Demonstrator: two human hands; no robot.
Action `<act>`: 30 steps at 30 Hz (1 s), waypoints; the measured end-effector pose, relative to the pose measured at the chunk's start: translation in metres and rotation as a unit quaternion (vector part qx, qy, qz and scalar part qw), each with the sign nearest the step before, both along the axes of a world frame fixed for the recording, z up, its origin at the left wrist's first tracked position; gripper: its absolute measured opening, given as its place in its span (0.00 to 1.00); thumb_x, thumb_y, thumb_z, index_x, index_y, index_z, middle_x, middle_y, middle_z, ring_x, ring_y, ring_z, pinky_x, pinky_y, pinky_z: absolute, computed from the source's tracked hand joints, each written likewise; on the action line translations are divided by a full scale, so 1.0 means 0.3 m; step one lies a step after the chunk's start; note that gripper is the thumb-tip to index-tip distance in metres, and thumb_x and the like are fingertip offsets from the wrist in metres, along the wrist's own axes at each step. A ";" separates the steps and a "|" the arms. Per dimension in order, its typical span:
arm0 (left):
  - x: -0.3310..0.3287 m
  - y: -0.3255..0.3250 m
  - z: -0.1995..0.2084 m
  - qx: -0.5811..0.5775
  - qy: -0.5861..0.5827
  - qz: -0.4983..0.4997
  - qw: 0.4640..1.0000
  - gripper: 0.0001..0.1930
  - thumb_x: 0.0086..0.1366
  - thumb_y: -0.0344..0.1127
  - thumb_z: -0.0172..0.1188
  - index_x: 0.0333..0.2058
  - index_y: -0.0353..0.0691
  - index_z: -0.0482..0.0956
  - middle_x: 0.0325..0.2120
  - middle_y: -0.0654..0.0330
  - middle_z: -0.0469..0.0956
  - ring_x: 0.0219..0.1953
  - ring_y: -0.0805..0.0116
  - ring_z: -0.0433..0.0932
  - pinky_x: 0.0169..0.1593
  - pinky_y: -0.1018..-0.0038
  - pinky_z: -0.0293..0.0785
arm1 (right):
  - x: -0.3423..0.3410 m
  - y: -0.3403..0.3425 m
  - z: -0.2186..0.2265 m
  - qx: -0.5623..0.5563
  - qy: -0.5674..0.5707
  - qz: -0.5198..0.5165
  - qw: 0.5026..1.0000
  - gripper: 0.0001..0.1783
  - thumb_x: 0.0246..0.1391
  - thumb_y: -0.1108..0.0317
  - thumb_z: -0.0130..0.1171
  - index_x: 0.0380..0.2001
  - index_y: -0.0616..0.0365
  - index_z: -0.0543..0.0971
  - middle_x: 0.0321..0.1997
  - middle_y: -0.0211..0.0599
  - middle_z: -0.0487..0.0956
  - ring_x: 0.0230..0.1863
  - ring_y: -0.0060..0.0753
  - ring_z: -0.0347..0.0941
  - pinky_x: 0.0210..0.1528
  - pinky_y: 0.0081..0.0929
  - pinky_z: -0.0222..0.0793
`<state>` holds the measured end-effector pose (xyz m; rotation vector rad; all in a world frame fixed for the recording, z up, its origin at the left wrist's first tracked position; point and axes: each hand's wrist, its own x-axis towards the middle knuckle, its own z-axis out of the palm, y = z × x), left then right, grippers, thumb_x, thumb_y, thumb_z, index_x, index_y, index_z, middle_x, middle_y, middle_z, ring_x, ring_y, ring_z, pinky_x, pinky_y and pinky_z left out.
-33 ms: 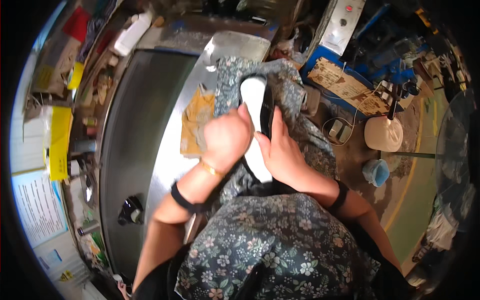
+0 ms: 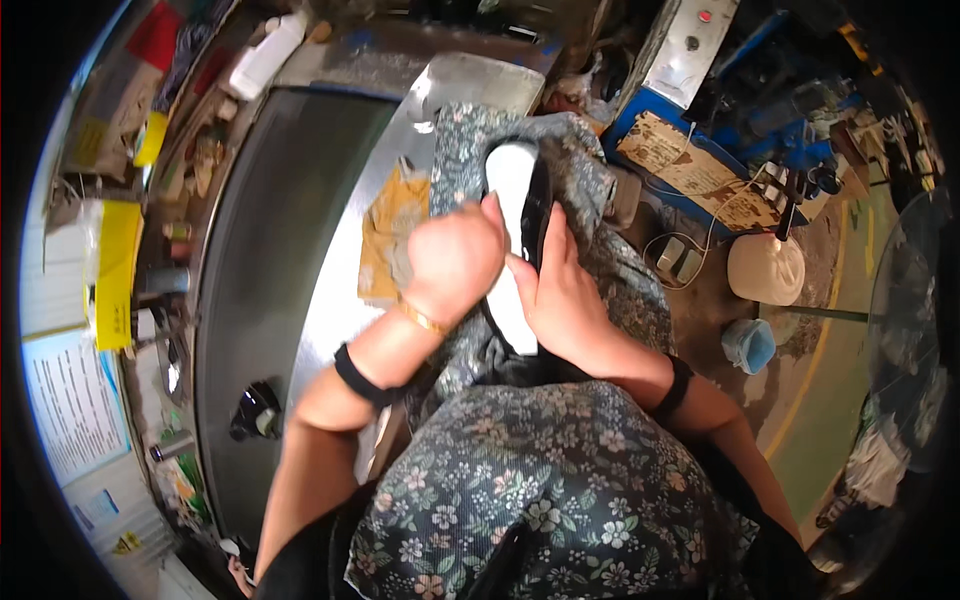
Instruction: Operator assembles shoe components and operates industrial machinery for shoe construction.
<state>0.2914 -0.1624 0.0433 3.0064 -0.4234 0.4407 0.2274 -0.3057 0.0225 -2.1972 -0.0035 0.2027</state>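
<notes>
A shoe point(image 2: 513, 180) with a long white sole-shaped face turned up and a glossy black side lies lengthwise before me on floral cloth point(image 2: 462, 130). My left hand point(image 2: 452, 252) is closed at its left edge, thumb against the white face; the curled fingers are hidden beneath and slightly blurred. My right hand point(image 2: 568, 295) holds the right side, fingers laid along the black part and thumb on the white. The near end of the shoe reaches the floral apron point(image 2: 520, 460) over my lap. Just left of my left hand rests a yellow-brown cloth point(image 2: 385, 240) on the metal tabletop point(image 2: 335, 270).
A dark conveyor belt point(image 2: 270, 240) runs along the left, with a shiny black item point(image 2: 257, 410) on it. Shelves with a yellow box point(image 2: 118, 270) stand beyond. To the right are a blue machine point(image 2: 625, 110), a whitish jug point(image 2: 766, 270) and a small bin point(image 2: 748, 345).
The shoe is tipped slightly, so more of its glossy black side shows. Both hands keep their places on it, and the whole view has shifted a little.
</notes>
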 end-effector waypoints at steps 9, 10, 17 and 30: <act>-0.126 0.025 -0.096 -0.174 0.147 -0.024 0.973 0.21 0.71 0.42 0.49 0.53 0.30 0.65 0.15 0.46 0.76 0.18 0.41 0.76 0.22 0.53 0.71 | -0.024 -0.033 -0.171 0.091 -0.148 -0.002 0.985 0.41 0.65 0.61 0.50 0.69 0.70 0.42 0.68 0.73 0.55 0.65 0.69 0.61 0.63 0.45 0.62; -0.123 0.032 -0.123 -0.213 0.088 -0.039 0.972 0.21 0.72 0.49 0.46 0.45 0.34 0.72 0.13 0.48 0.75 0.16 0.48 0.76 0.22 0.57 0.72 | -0.031 -0.040 -0.180 0.100 -0.145 -0.006 0.984 0.41 0.65 0.61 0.50 0.69 0.71 0.42 0.67 0.73 0.56 0.64 0.70 0.62 0.62 0.46 0.63; 0.141 0.056 -0.026 -0.391 0.307 0.098 0.862 0.42 0.72 0.66 0.29 0.31 0.34 0.82 0.24 0.43 0.81 0.34 0.39 0.79 0.42 0.55 0.73 | 0.164 -0.201 -0.004 0.106 0.192 -0.060 0.974 0.41 0.69 0.37 0.30 0.53 0.68 0.73 0.43 0.44 0.78 0.39 0.33 0.76 0.45 0.32 0.72; 0.224 -0.078 -0.080 -0.487 0.259 -0.090 0.829 0.23 0.74 0.45 0.38 0.37 0.33 0.78 0.36 0.49 0.79 0.41 0.54 0.78 0.49 0.63 0.73 | 0.420 -0.130 -0.019 -0.041 -0.250 -0.039 0.967 0.09 0.65 0.66 0.50 0.38 0.61 0.75 0.31 0.46 0.77 0.34 0.45 0.78 0.39 0.40 0.73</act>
